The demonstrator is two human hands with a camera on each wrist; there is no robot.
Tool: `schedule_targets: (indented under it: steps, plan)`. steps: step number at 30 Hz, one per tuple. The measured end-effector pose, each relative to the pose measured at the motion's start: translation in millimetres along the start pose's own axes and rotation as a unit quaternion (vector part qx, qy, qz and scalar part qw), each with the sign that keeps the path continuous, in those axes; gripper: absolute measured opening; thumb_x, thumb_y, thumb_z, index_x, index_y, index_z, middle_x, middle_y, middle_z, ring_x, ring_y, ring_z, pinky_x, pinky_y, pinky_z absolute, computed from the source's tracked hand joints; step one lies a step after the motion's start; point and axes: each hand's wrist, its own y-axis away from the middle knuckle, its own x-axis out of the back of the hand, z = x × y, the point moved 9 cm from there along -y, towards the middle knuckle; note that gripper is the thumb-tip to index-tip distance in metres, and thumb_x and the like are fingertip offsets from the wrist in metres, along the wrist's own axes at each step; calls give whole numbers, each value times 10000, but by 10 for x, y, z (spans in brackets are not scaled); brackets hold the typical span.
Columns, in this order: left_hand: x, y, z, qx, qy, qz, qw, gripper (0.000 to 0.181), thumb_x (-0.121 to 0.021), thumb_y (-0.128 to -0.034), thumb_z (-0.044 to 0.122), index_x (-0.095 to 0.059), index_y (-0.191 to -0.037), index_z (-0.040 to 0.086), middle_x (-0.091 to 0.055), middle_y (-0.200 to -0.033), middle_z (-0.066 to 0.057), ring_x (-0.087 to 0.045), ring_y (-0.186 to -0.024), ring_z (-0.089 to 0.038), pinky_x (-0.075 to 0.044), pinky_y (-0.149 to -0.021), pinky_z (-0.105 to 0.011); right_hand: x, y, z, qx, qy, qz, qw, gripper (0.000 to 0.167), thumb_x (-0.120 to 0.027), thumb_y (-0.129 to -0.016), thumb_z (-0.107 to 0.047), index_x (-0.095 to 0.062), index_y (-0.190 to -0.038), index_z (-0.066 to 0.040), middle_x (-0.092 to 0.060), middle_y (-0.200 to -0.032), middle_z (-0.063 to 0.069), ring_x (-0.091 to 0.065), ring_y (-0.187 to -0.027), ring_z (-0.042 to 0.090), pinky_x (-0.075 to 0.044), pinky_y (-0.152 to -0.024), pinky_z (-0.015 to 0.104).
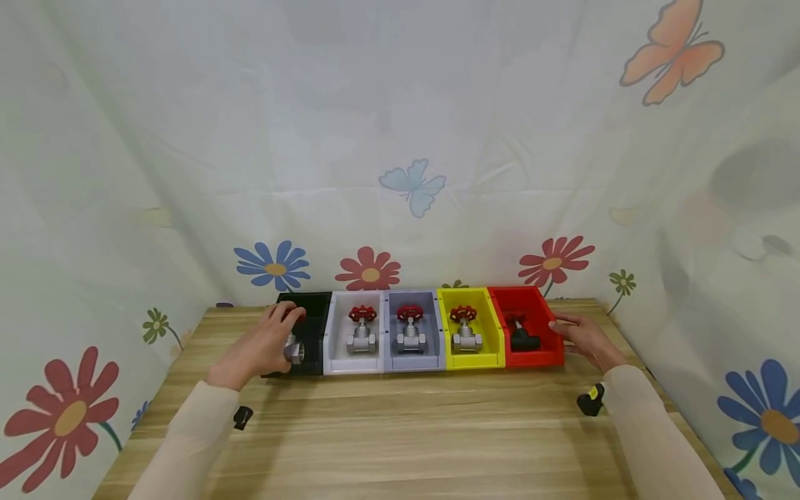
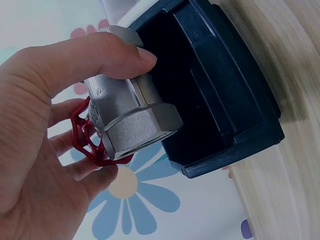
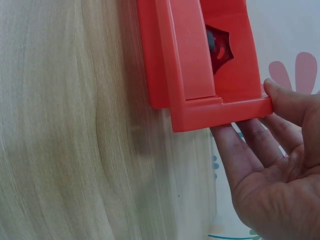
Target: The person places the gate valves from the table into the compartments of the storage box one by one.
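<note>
My left hand (image 1: 265, 344) grips a silver gate valve (image 2: 127, 112) with a red handwheel (image 2: 90, 142), over the black bin (image 1: 315, 305) at the row's left end. The thumb lies across the metal body while other fingers reach round the handwheel. At the opposite end, my right hand (image 1: 584, 338) holds the outer side of the red bin (image 3: 192, 65), thumb at the rim and fingers against the outside wall. Inside that bin lies a dark-bodied valve (image 1: 523, 340) with a red handwheel, partly hidden in the right wrist view.
Between the end bins stand a white bin (image 1: 337, 312), a grey-blue bin (image 1: 395, 305) and a yellow bin (image 1: 451, 302), each holding a silver valve with a red handwheel. A flower-printed curtain (image 1: 400, 104) rises behind the wooden table (image 1: 400, 430).
</note>
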Motion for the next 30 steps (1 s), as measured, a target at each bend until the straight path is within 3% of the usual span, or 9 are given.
schedule_targets:
  steps: [12,19,30]
  plan:
    - [-70,-190,-99,14,86,-57,9999,975,-900,-598,99,-402,-1437,69,-331,-1476,-206,-310,-1342,-419,-457,-1012,-610,-1,-2,-33,107,1,46,9999,641,-500,-1024,-349,-273,-1551,-64,-345,-1550,262,-431,-1367,424,-509,-1017,479]
    - [-162,-302,-185,167,216,-172,9995,978,-883,-625,85,-376,-1462,82,-276,-1525,-205,-266,-1380,-426,-435,-1028,-628,2,11,-24,77,2,41,10000,646,-498,-1025,-354,-266,-1554,-65,-346,-1549,264,-438,-1363,425,-507,-1020,481]
    - [-347,-466,-247,257,325,-308,9987,958,-876,-606,71,-404,-1439,89,-324,-1482,-205,-288,-1359,-431,-429,-1028,-635,-1,4,1,62,65,68,9999,647,-509,-1021,-351,-274,-1550,-62,-351,-1546,263,-438,-1364,427,-505,-1020,485]
